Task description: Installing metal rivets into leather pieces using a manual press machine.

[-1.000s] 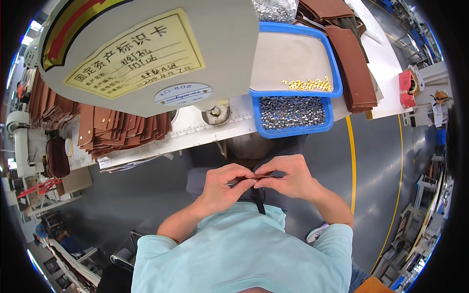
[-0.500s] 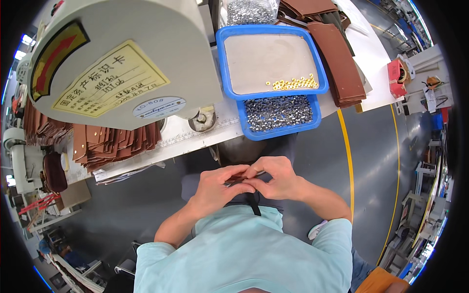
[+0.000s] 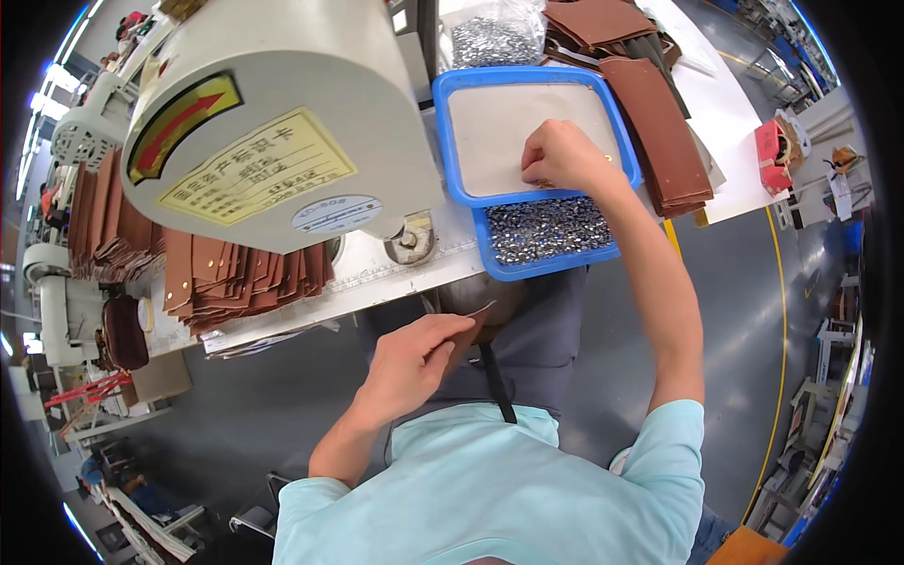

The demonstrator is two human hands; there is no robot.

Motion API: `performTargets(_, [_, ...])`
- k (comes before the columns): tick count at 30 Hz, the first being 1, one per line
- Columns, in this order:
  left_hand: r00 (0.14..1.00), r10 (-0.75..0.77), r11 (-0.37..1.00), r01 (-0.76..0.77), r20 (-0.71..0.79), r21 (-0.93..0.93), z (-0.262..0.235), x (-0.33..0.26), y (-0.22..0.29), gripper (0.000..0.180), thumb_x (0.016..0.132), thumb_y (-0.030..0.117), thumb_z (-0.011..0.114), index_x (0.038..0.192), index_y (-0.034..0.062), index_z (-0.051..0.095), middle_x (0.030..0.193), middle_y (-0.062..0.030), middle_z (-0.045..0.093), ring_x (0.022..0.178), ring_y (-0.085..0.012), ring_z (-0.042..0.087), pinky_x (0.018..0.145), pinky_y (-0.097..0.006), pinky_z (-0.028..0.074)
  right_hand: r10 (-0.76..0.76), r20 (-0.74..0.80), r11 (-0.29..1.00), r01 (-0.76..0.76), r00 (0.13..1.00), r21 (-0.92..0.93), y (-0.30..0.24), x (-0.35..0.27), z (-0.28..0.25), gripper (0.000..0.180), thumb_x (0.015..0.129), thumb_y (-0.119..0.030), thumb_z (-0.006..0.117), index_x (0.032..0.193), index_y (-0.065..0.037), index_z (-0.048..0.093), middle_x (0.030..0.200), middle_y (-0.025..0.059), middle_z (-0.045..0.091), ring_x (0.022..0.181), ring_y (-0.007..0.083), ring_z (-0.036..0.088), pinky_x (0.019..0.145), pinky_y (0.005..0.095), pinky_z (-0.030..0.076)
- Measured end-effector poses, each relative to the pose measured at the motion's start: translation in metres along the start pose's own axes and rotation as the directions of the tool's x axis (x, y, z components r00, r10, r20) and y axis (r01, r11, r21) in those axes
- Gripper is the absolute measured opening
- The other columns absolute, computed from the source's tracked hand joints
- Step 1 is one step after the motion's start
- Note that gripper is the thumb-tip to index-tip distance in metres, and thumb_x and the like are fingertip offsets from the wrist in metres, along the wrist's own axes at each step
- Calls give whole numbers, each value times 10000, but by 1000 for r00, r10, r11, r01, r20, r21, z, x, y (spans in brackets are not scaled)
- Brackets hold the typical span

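R hand (image 3: 565,158) gone up into blue tray (image 3: 490,127), upper ctr.
Can't tell if it's pinching; L hand (image 3: 407,365) alone grips brown leather pc (image 3: 476,325), mid-frame; machine head (image 3: 282,85) blocks upper L.

On the table (image 3: 363,250), a press machine (image 3: 292,85) stands left of an upper tray (image 3: 446,137), whose front overlaps a lower tray (image 3: 546,269) of metal studs (image 3: 541,231). A plastic bag (image 3: 494,40) lies behind both trays, leather panels (image 3: 659,141) to their right, stacked leather pieces (image 3: 247,282) to their left.

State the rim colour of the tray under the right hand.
Blue rectangular tray rim, clearest in head view.
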State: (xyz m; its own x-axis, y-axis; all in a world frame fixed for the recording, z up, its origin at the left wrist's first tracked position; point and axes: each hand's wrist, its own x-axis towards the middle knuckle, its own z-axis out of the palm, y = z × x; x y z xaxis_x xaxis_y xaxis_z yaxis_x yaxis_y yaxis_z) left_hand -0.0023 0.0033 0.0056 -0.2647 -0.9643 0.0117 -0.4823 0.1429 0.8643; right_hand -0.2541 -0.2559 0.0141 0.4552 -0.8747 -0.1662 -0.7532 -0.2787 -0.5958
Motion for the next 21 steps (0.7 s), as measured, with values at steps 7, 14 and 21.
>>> performTargets(7, [909, -416, 859, 382, -29, -340, -12, 4, 5, 362, 926, -7, 710, 1286, -1, 671, 999, -50, 718, 862, -94, 679, 790, -254, 557, -232, -200, 957, 187, 952, -221, -13, -13, 6, 100, 766, -56, 715, 813, 19, 761, 761, 159, 746, 702, 276, 739, 697, 363, 587])
performTargets(14, [967, -251, 802, 228, 35, -552, -3, 3, -17, 360, 989, 0, 585, 1345, 0, 641, 986, -33, 701, 903, -70, 624, 804, -235, 527, -389, -401, 824, 508, 829, 250, -67, -142, 91, 136, 781, -25, 765, 915, -50, 760, 816, 88, 728, 696, 229, 715, 652, 333, 590])
performTargets(21, [906, -324, 578, 417, 272, -702, -5, 5, -3, 353, 1001, 2, 550, 1339, -19, 652, 1070, -16, 723, 897, -56, 625, 778, -229, 527, -264, -403, 805, 430, 876, 408, -64, -167, 125, 182, 807, 20, 792, 979, -39, 781, 890, 72, 690, 709, 164, 658, 583, 278, 533])
